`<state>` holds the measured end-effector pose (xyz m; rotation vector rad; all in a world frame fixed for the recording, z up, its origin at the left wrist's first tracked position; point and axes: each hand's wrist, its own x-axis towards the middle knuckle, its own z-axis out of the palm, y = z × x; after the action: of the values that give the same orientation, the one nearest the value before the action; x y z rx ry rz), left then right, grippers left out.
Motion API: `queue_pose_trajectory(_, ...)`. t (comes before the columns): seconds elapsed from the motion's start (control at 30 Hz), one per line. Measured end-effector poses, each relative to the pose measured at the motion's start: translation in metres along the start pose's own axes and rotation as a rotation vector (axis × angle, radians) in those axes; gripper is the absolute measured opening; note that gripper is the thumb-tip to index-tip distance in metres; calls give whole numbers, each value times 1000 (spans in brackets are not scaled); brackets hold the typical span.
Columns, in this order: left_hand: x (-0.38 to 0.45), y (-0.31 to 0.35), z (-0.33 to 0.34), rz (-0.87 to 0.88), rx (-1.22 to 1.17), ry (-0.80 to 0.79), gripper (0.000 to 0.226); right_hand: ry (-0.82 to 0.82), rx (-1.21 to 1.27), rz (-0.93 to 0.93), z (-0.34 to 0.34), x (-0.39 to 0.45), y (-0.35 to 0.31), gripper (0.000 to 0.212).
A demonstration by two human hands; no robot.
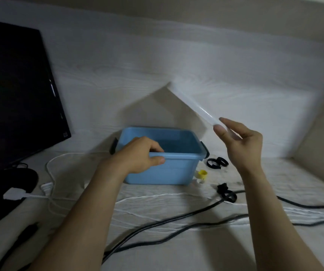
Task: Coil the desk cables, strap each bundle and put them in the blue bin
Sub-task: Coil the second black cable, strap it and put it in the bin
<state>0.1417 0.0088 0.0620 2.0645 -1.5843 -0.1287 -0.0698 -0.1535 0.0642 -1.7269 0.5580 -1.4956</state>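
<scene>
The blue bin [169, 171] was smooth matt plastic, its lid [192, 102] translucent and glossy. The bench [176, 251] showed pale wood grain; the monitor [16, 94] looked glossy.

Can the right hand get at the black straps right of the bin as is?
Probably not yet. The right hand holds the translucent lid raised above the blue bin. The black straps lie uncovered on the desk just below it, so the path looks free once the lid is set down.
</scene>
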Motion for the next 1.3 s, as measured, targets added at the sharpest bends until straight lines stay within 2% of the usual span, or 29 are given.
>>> queue_pose_trajectory(0.1,0,3,1,12,19,24,24,21,-166,-35,-35,-7,4,30)
queue_pose_trajectory(0.2,1,8,3,31,-29,67,30,38,-350,-18,-82,-11,9,39)
queue_pose_trajectory(0.3,2,19,12,70,-67,144,34,-21,-564,-8,-131,-11,11,52)
queue_pose_trajectory(0.37,2,29,16,103,-57,203,32,-77,-723,65,-158,-9,19,59)
queue_pose_trajectory(0.5,-2,46,25,190,-58,237,26,-81,-957,207,-193,1,42,32)
queue_pose_trajectory(0.6,-1,49,35,233,-35,232,23,-107,-1044,292,-213,7,66,35)
queue_pose_trajectory(0.7,-1,49,41,258,-38,235,19,-143,-1097,377,-216,2,80,24)
queue_pose_trajectory(0.8,-1,50,42,298,-58,303,15,-56,-1087,471,-208,-10,89,35)
queue_pose_trajectory(0.97,-5,57,48,348,-75,411,9,-105,-1045,419,-188,-35,94,32)
queue_pose_trajectory(1.03,-10,67,54,361,-119,341,10,-182,-1039,376,-175,-40,89,30)
queue_pose_trajectory(1.1,-17,78,63,312,-134,142,15,-269,-1040,339,-161,-38,84,32)
queue_pose_trajectory(1.3,-31,90,91,132,187,-391,36,-420,-1095,251,-110,-17,76,32)
